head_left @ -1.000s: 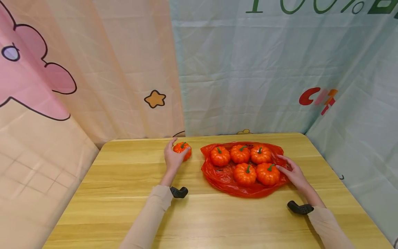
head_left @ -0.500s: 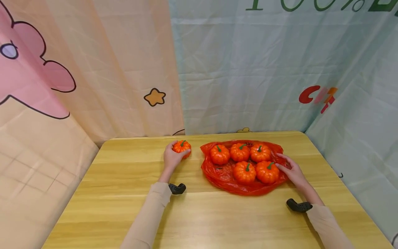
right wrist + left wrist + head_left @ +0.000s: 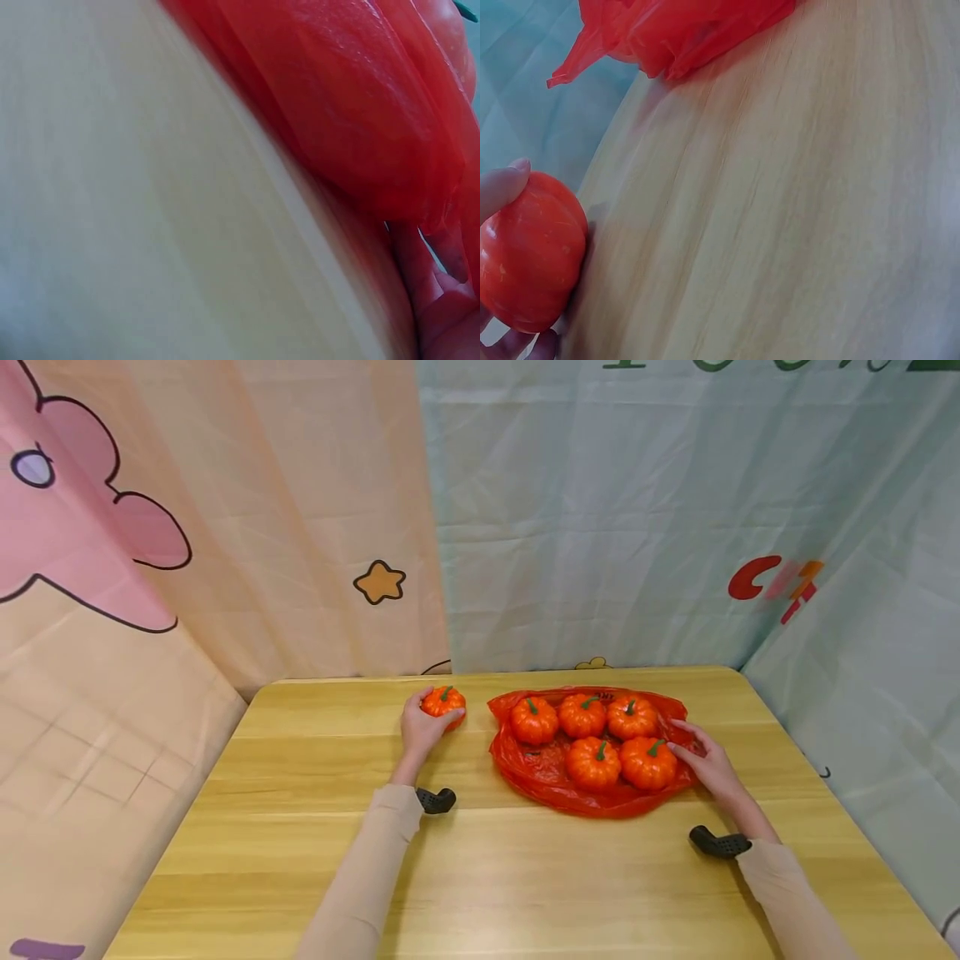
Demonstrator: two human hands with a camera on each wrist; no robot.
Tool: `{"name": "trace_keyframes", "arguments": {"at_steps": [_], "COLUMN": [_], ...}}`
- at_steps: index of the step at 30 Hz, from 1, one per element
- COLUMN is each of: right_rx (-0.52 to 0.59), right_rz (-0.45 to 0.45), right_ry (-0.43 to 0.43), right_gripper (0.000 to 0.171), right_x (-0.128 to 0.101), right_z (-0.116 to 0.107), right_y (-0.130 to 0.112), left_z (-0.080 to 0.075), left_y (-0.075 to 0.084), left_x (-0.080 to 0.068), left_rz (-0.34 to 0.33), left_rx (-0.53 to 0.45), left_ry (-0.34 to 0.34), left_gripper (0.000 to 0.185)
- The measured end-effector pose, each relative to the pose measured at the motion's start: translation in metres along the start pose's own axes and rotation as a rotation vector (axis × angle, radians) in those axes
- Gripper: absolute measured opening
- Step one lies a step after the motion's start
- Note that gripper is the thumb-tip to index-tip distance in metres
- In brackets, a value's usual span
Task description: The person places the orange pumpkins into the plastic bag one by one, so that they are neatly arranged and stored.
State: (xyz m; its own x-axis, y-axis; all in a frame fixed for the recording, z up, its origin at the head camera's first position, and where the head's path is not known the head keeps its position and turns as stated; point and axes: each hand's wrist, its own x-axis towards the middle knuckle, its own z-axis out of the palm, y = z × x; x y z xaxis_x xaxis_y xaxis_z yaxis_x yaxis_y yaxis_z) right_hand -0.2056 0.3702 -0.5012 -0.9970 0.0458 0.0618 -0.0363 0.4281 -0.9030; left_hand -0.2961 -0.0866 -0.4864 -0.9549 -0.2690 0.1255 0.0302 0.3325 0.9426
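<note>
My left hand grips a small orange pumpkin with a green stem, at the far middle of the wooden table. The left wrist view shows that pumpkin close up with a fingertip on top of it. Right of it lies a red plastic bag with several more orange pumpkins on it, such as one at the front right. My right hand rests on the bag's right edge with straight fingers, touching that front right pumpkin. The right wrist view is filled by the red bag.
Printed cloth curtains hang close behind and on both sides of the table. The table's back edge is just behind the pumpkins. Black wrist-camera mounts sit on both sleeves.
Both hands hold nearly the same places. The left hand with its pumpkin has shifted slightly toward the table's back edge; the view has tilted a little.
</note>
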Motion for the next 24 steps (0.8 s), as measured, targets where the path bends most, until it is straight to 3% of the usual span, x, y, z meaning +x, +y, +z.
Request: {"name": "trace_keyframes", "arguments": {"at_steps": [7, 24], "right_rx": [0.013, -0.016], "right_rz": [-0.008, -0.006], "right_ry": [0.002, 0.010], "right_gripper": [0.061, 0.060], "right_x": [0.001, 0.001], "right_z": [0.002, -0.001], "right_y": [0.003, 0.002], "left_z": [0.003, 0.009], "left_y": [-0.002, 0.006], "left_x": [-0.005, -0.013], "left_rz": [0.010, -0.018], "left_rx": [-0.027, 0.006], "left_ry": [0.071, 0.131], "left_gripper": [0.073, 0.071]}}
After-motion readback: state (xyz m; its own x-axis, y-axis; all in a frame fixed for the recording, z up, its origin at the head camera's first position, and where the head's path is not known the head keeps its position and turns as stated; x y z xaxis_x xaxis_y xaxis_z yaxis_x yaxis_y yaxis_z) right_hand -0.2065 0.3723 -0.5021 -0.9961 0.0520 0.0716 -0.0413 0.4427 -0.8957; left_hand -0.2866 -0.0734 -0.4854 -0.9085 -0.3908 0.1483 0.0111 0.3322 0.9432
